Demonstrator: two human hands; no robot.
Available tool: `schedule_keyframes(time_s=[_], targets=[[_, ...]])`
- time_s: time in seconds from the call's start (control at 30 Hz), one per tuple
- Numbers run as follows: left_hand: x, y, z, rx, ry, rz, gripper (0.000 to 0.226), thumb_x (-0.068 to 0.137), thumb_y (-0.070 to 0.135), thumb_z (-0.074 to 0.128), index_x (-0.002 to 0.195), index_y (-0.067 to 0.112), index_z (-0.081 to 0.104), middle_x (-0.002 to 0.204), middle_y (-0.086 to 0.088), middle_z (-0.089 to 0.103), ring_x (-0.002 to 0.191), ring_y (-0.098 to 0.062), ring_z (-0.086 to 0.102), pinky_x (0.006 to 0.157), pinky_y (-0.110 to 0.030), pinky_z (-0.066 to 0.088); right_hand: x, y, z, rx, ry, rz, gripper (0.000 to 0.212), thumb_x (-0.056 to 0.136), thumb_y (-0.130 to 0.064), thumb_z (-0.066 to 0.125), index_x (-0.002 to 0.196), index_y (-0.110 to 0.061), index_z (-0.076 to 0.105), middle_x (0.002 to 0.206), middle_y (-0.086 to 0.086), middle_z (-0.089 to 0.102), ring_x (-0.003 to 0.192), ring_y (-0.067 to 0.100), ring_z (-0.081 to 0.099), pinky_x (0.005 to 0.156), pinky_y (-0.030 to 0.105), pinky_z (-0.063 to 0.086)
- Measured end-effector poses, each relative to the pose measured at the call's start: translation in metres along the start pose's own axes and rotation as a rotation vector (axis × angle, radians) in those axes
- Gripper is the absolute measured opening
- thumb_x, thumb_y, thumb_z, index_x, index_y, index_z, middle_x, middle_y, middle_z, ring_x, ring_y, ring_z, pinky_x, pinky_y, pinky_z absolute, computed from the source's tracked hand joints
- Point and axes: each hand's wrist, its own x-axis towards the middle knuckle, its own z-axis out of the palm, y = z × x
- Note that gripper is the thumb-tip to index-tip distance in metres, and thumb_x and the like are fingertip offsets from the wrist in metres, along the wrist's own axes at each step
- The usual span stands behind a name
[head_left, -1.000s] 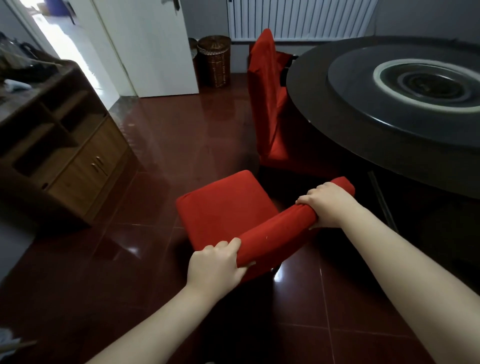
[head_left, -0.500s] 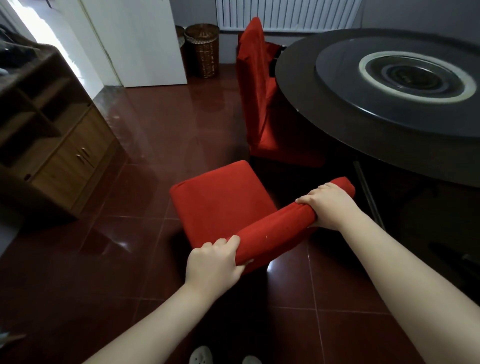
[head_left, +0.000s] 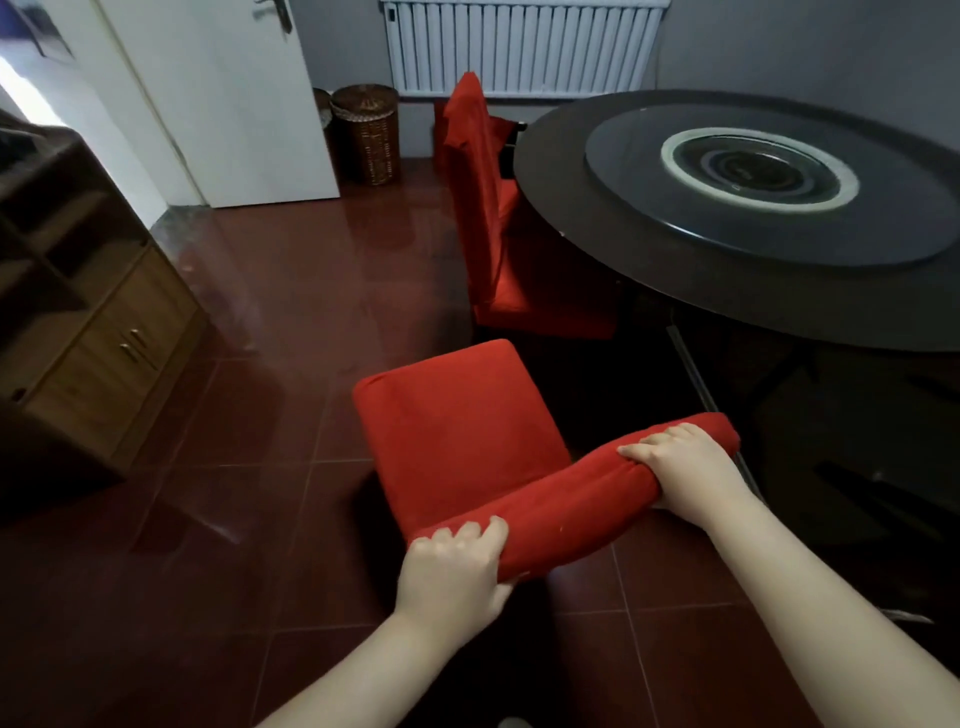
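Two hands grasp the top of the backrest (head_left: 571, 499) of a red chair (head_left: 457, 431), with the same grip as half a second before. The left hand (head_left: 452, 569) is closed around the near end of the backrest, low in the middle of the frame. Its fingers lie over the top edge and its thumb is on the side toward the camera. The right hand (head_left: 680, 467) is closed around the far end, to the right of the middle, with its fingers curled over the cloth. The chair stands on the dark red tiled floor (head_left: 260, 467), its seat in the centre of the frame, near the edge of the round black table (head_left: 561, 171) but apart from it.

What differs is mostly the place of things in the frame. The chair and both hands sit a little lower and more to the right than before. The backrest now runs flatter across the picture; whether the chair itself turned or only the camera, I cannot tell. The table with its glass turning plate (head_left: 675, 234) fills the upper right and has come a little to the left. The second red chair (head_left: 475, 197), close against the table, and the woven basket (head_left: 366, 135) are also lower. So more of the white radiator (head_left: 519, 47) and the white door (head_left: 223, 93) shows at the top. The wooden cabinet (head_left: 104, 338) stays at the left edge.
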Motion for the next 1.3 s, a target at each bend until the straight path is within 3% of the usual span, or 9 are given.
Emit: schedule_keyframes(time_s=[0.73, 1.2, 1.3], targets=[[-0.080, -0.069, 0.006, -0.015, 0.113, 0.409, 0.057, 0.052, 0.058, 0.078, 0.094, 0.020, 0.074, 0.066, 0.003, 0.067, 0.045, -0.021, 0.058, 0.040, -0.026, 0.046, -0.138, -0.128, 0.018, 0.052, -0.024, 0.389, 0.066, 0.083, -0.041, 0.062, 0.144, -0.038, 0.035, 0.137, -0.010, 0.052, 0.124, 0.013, 0.047, 0.108, 0.027, 0.025], [-0.096, -0.110, 0.007, 0.005, 0.171, 0.577, 0.055, 0.058, 0.064, 0.076, 0.094, 0.022, 0.073, 0.068, 0.005, 0.067, 0.046, -0.021, 0.059, 0.041, -0.023, 0.045, -0.172, -0.195, 0.028, 0.121, 0.086, 0.517, 0.066, 0.064, -0.027, 0.083, 0.127, -0.022, 0.062, 0.110, 0.004, 0.069, 0.102, 0.025, 0.062, 0.095, 0.036, 0.040], [-0.094, -0.117, 0.006, -0.004, 0.170, 0.601, 0.055, 0.057, 0.062, 0.078, 0.094, 0.022, 0.073, 0.069, 0.005, 0.068, 0.046, -0.021, 0.059, 0.040, -0.024, 0.045, -0.173, -0.203, 0.026, 0.116, 0.077, 0.530, 0.067, 0.066, -0.032, 0.081, 0.129, -0.022, 0.058, 0.112, 0.003, 0.067, 0.104, 0.025, 0.060, 0.095, 0.035, 0.038]])
